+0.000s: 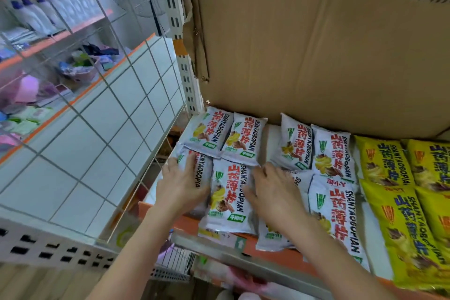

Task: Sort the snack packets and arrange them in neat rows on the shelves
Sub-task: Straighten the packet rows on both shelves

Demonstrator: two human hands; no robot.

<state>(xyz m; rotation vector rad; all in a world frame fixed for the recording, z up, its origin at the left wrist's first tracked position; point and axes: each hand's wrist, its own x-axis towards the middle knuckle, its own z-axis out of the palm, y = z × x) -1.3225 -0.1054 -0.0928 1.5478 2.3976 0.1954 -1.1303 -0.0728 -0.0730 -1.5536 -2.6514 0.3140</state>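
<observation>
Hands flat: left hand (181, 181) and right hand (272, 190) seemingly pressing white packets (229, 200)

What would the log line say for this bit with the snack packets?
step: straightening rows | left hand: flat on white packet | right hand: flat on white packets | yellow packets: untouched, right

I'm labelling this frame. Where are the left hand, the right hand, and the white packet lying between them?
left hand (181, 179): head view, back of the hand.
right hand (272, 189): head view, back of the hand.
white packet (229, 198): head view, middle of its printed front.
</observation>
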